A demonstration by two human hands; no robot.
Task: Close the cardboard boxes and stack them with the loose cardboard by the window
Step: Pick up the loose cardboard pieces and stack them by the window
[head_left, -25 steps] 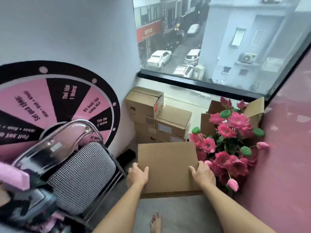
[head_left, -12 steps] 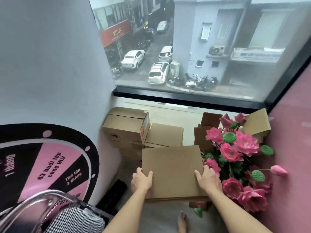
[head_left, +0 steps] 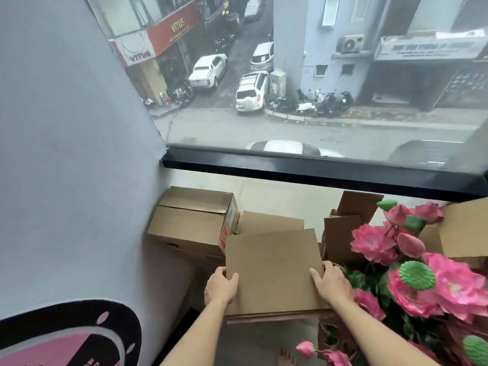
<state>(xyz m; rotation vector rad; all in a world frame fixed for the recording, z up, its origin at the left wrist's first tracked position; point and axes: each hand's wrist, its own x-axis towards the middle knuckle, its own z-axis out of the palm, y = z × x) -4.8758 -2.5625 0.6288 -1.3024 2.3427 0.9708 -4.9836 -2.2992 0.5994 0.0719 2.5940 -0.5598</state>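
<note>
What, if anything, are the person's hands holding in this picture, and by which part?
A flat cardboard box, held by its two side edges near the closer end: the left hand grips the left edge, the right hand the right edge.

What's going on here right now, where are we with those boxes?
A person holds a flat bundle of loose cardboard in front of them, the left hand gripping its left edge and the right hand its right edge. It is over the gap beside the closed boxes stacked against the wall under the window, not yet set down. An open box stands to the right behind the pink artificial flowers.
</note>
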